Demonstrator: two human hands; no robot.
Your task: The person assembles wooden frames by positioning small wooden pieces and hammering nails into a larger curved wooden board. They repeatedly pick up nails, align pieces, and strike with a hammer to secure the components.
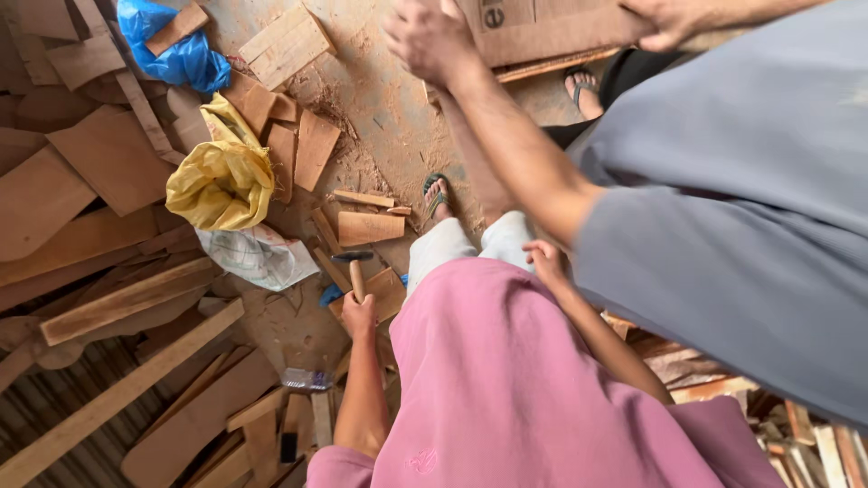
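My left hand [359,314] hangs at my side, shut on the wooden handle of a small hammer [353,268] whose dark head points away from me. My right hand [545,260] hangs loosely beside my light trousers and holds nothing. I wear a pink shirt, and my sandalled foot [436,194] stands on the sawdust floor. A person in a grey shirt [750,208] stands close on my right. One of their hands [429,41] and the other hand [665,20] rest on a brown board [542,32] at the top.
Wood offcuts [369,226] and planks [127,298] litter the floor to the left. A yellow bag [221,181], a blue bag [181,54] and a white sack [258,256] lie among them. Stacked slats [814,443] sit at the lower right.
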